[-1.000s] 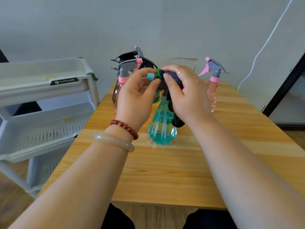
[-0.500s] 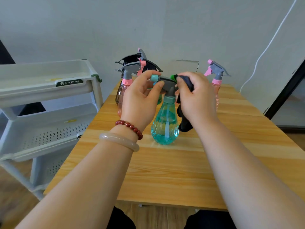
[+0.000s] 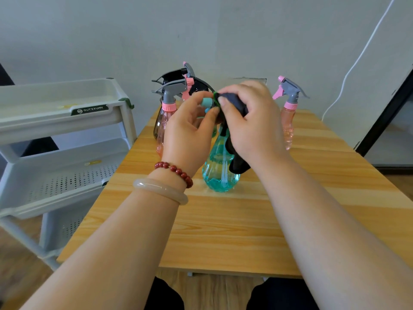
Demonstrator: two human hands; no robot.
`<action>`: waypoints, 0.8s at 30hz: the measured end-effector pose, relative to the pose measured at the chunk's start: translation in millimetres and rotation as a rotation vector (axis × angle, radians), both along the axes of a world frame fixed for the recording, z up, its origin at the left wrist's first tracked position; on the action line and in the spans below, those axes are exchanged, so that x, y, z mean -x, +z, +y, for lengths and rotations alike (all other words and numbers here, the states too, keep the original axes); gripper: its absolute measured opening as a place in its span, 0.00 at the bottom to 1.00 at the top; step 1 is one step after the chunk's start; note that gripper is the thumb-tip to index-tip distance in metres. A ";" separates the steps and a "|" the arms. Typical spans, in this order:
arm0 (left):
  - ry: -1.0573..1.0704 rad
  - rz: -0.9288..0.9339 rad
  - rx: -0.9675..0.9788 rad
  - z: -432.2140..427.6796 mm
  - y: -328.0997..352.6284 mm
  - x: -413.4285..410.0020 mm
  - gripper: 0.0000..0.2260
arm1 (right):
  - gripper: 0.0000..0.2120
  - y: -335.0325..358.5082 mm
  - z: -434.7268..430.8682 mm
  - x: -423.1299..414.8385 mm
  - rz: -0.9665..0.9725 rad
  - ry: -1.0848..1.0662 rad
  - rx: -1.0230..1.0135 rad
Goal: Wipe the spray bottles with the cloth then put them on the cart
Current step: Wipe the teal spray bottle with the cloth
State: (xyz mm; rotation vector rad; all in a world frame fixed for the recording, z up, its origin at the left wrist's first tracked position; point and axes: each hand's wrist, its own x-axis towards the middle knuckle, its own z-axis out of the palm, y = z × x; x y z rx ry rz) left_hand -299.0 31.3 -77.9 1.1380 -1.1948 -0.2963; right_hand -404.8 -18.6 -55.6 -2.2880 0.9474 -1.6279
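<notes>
while left hand (image 3: 187,135) pinches its nozzle (image 3: 206,101) | teal bottle (image 3: 220,175) upright | nozzle points left

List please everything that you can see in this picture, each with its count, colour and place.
teal spray bottle: one, teal, table centre
cloth: one, dark, on the teal bottle's head, end hanging
pink spray bottle: one, pink with grey head, back right
back-left bottles: at least three, pink and smoky dark, clustered
cart: one, pale grey, left of table
table: one, light wood
cable: one, white, right wall
bead bracelet: one, red, left wrist
bangle: one, pale, left wrist
left hand: pinches the teal nozzle
right hand: grips the cloth
</notes>
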 end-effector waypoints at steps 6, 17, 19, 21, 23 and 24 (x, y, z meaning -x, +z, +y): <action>-0.008 -0.012 -0.020 -1.6 0.4 -2.3 0.08 | 0.07 -0.4 -8.3 9.2 -0.034 -0.095 -0.146; 0.046 -0.063 -0.001 -5.4 -3.9 -1.8 0.08 | 0.07 -11.4 -13.1 8.1 -0.096 -0.104 -0.074; 0.049 -0.053 0.006 -4.8 -5.1 -1.4 0.08 | 0.07 -8.7 -5.9 -1.0 -0.076 -0.044 0.026; 0.053 -0.045 0.004 -3.2 -5.4 -3.0 0.08 | 0.07 -5.0 -7.0 -3.3 -0.028 -0.013 0.061; 0.063 -0.054 0.002 -2.0 -4.7 -5.6 0.09 | 0.08 -4.7 -16.0 4.6 -0.006 -0.034 -0.008; 0.065 -0.067 0.000 -1.8 -4.0 -6.0 0.09 | 0.07 -6.3 -20.9 10.2 0.000 -0.060 -0.059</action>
